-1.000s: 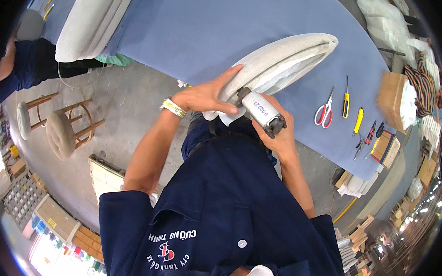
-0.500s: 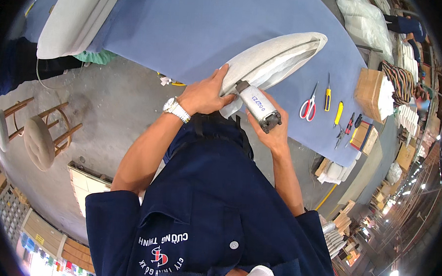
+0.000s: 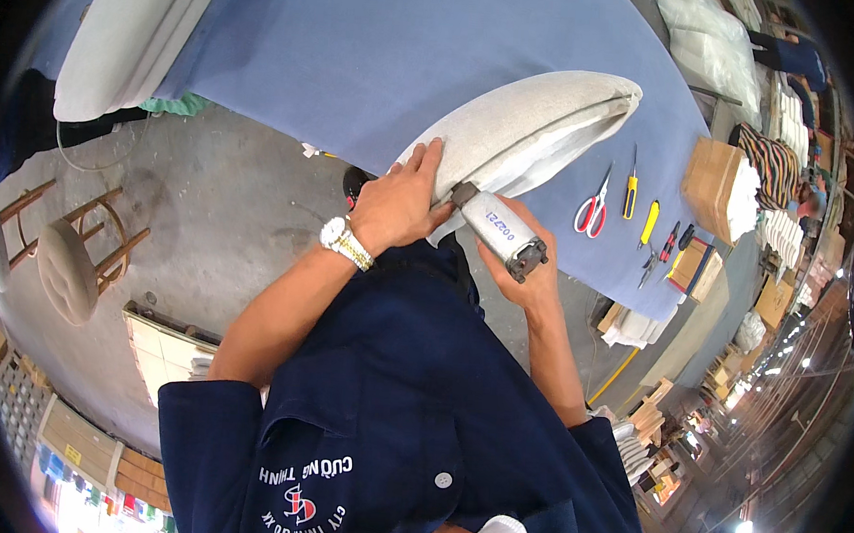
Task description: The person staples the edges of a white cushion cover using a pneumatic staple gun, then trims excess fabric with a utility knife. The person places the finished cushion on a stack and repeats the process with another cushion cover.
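A pale grey upholstered cushion (image 3: 524, 118) stands tilted at the near edge of the blue-covered table (image 3: 360, 63), its fabric edge and white underside toward me. My left hand (image 3: 399, 201) is closed on its near left end, fingers over the grey cover and thumb by the lower edge. In my right hand (image 3: 532, 271) is a silver staple gun (image 3: 500, 230), gripped from the right. The gun's dark nose sits against the cushion's underside edge, close to my left thumb. Most of my right fingers are hidden behind the tool.
Right of the cushion lie red-handled scissors (image 3: 591, 212), a yellow screwdriver (image 3: 630, 194), a yellow utility knife (image 3: 649, 224) and pliers (image 3: 669, 241). A cardboard box (image 3: 711, 188) stands at the right edge. Another grey cushion (image 3: 122, 44) is at the far left; stools (image 3: 69, 270) stand on the floor.
The cushion has tipped so more of its grey outer cover shows. My left hand has turned slightly with it, and the staple gun stays at the edge.
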Demonstrator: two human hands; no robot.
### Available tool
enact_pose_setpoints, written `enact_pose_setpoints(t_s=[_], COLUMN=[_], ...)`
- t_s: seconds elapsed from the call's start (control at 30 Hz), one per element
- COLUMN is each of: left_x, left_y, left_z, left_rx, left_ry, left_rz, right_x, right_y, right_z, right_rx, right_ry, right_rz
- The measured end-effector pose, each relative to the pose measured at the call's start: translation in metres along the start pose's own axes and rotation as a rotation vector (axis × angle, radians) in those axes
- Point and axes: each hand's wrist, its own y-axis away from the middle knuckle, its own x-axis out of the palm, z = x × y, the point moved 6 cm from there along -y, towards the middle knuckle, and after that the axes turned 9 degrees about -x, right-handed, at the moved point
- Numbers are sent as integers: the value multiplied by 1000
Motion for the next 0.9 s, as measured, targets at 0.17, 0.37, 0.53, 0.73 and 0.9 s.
enact_pose_setpoints(t_s=[0.17,0.37,0.53,0.73,0.9], left_x=[-3,-1,-1,3,9], left_y=[2,2,-1,5,9], left_z=[-6,-6,-6,-9,-10], left_rx=[-41,-30,-17,-37,-36], left_ry=[5,3,-3,-54,-63], left_rz=[3,10,9,5,-97], right_x=[7,10,12,14,13], right_y=[3,18,22,23,15], right_z=[-2,-11,-12,-15,-6], right_rx=[51,-22,-18,-32,35], right_ry=[-47,-65,-133,-127,-59], right_rz=[-42,-114,-114,-90,-34])
